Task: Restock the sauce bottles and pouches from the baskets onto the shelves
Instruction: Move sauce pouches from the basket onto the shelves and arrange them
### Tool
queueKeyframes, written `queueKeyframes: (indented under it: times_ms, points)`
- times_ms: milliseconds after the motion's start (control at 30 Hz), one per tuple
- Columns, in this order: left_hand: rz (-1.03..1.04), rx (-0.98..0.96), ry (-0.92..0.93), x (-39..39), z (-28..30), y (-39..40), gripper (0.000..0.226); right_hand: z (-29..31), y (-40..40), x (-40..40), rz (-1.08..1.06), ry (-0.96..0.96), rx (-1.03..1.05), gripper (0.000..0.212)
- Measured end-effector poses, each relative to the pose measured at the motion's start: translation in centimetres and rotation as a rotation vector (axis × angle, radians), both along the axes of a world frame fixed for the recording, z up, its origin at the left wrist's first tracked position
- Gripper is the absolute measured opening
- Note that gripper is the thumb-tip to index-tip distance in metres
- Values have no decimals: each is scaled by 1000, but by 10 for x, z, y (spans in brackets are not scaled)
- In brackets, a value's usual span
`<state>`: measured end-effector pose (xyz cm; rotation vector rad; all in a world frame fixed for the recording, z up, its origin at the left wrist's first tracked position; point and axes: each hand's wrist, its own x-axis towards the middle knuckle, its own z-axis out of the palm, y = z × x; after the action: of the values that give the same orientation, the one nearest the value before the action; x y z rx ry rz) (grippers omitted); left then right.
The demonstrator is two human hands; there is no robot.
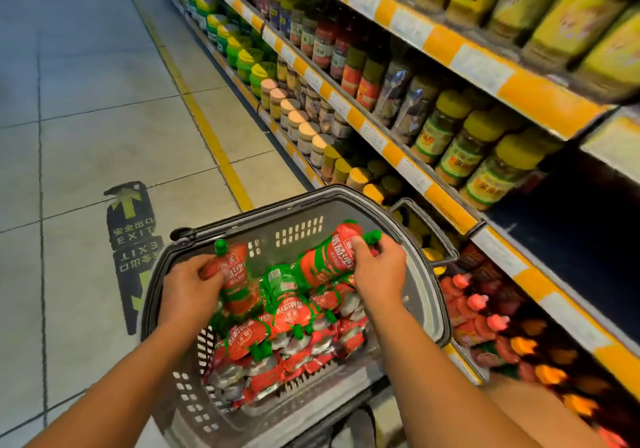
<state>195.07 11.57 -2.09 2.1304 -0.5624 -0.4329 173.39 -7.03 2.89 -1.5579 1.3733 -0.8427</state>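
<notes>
Over the basket [429,274], each hand [188,295] [379,274] half-hides a gripped pouch [235,274] [332,257].

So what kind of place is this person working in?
Most likely a grocery store aisle. Long shelves with orange price strips hold rows of jars, a grey shopping basket is full of red sauce pouches, and an exit arrow sticker marks the tiled floor.
</notes>
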Motion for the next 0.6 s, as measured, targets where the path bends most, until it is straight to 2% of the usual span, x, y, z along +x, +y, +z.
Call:
queueKeyframes:
  times_ms: [167,400,533,600]
  points:
    - [-38,-177,66,-23,47,-18,22,45,-8,-33,-43,-120,-19,24]
    - [-111,-385,127,-76,113,-66,16,112,-19,-130,-177,-197,-233,27]
    - [-185,-499,389,-126,140,-96,18,140,-19,-212,-358,-291,-228,19]
    - [-253,-521,449,-153,149,-111,9,141,-18,-253,-444,-333,-198,13]
